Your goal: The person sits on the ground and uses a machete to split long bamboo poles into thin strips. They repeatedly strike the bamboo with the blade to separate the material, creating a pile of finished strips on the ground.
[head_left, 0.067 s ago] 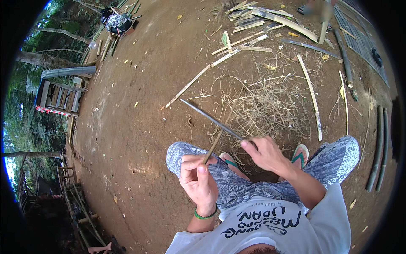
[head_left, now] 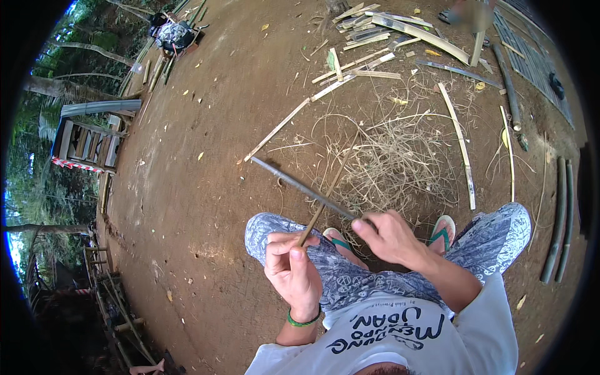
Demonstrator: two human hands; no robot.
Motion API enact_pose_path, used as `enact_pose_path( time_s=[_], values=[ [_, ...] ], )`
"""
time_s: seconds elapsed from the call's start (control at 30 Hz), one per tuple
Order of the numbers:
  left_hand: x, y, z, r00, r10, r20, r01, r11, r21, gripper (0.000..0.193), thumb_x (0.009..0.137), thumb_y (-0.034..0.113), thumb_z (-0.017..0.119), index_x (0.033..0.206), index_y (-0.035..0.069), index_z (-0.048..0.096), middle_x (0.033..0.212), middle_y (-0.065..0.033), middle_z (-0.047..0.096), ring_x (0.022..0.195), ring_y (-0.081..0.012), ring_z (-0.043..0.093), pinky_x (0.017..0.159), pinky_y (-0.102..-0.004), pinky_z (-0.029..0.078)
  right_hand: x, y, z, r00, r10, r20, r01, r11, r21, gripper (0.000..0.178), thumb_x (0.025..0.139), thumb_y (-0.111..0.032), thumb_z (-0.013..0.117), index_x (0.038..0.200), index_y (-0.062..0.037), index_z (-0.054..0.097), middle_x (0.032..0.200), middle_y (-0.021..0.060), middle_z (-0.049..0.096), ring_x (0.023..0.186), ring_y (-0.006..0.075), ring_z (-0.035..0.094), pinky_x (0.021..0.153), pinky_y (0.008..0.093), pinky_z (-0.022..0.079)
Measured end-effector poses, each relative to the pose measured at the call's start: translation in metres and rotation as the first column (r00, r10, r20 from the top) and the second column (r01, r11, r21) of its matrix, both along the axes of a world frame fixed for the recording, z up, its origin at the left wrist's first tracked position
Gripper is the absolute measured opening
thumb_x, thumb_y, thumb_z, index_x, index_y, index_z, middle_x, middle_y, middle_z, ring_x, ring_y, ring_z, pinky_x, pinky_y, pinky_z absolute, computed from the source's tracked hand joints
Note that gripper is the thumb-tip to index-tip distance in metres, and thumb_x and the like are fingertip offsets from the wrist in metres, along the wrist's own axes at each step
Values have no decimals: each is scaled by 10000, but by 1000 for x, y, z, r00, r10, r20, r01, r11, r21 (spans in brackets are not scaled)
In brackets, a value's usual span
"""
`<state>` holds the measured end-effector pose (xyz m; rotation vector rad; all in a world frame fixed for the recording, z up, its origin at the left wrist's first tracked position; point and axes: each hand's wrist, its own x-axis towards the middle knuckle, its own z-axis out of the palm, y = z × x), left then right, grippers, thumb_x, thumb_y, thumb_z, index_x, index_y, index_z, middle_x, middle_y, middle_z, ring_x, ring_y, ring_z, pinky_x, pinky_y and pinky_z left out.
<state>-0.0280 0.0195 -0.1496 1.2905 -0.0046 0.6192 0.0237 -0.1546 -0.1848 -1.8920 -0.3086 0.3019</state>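
My left hand pinches the lower end of a thin bamboo strip between thumb and fingers. The strip slants up and to the right, out over the shavings. In my right hand is a long, narrow-bladed knife, its handle mostly hidden by the fingers. Its grey blade points up and to the left and crosses the strip a little above my left hand. Below the crossing are my patterned trousers and spread knees.
A tangle of pale bamboo shavings lies before my feet. Split bamboo pieces are piled at the far right, with loose slats nearer. Two dark bamboo poles lie at the right. A small wooden shelter stands at the left.
The knife has shifted down and left, its tip lower and farther left than before. My right hand moved slightly with it; my left hand and the strip hardly moved.
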Motion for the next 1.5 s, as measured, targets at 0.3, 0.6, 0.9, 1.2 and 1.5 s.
enact_pose_path(
  time_s=[0.3, 0.6, 0.9, 1.2, 1.5],
  values=[
    [4, 10, 0, 999, -24, 30, 22, 998, 54, 144, 1025, 165, 553, 978, 35, 512, 980, -75, 527, 887, -221, 655, 833, -349, 551, 15, 4, -28, 1000, -9, -18, 8, 1000, -21, 574, 981, -463, 546, 740, 45, 661, 517, 225, 556, 517, 354, 637, 504, 445, 480],
    [9, 10, 1, 999, 5, 44, -4, 1000, -13, 180, 978, 175, 644, 978, 14, 565, 943, -102, 565, 844, -203, 622, 789, -357, 542, 3, 7, -5, 998, -14, -62, 17, 998, 54, 495, 987, -403, 550, 765, 17, 689, 530, 131, 616, 530, 283, 670, 518, 409, 504],
    [3, 9, -4, 999, 25, 39, -26, 999, 30, 194, 986, 188, 627, 972, 6, 562, 955, -100, 550, 850, -220, 624, 787, -367, 555, 9, 7, -13, 999, -9, -38, 8, 1000, -21, 489, 991, -395, 537, 769, 18, 676, 593, 152, 647, 557, 323, 673, 538, 410, 507],
    [12, 38, -4, 994, 105, 33, -102, 991, -82, 117, 1025, 107, 541, 955, 20, 504, 964, -79, 523, 864, -225, 663, 781, -355, 575, 16, 14, -47, 978, 175, 115, -168, 984, -66, 529, 937, -452, 593, 761, 39, 682, 532, 223, 570, 533, 390, 626, 537, 439, 490],
    [9, 41, -7, 997, 35, 65, -31, 998, -63, 106, 1013, 86, 556, 951, 5, 526, 992, -88, 529, 875, -222, 654, 786, -381, 583, 22, 4, -41, 998, 51, 39, -41, 972, -233, 565, 968, -465, 551, 868, 66, 716, 575, 238, 608, 563, 396, 647, 557, 471, 506]
  ],
)
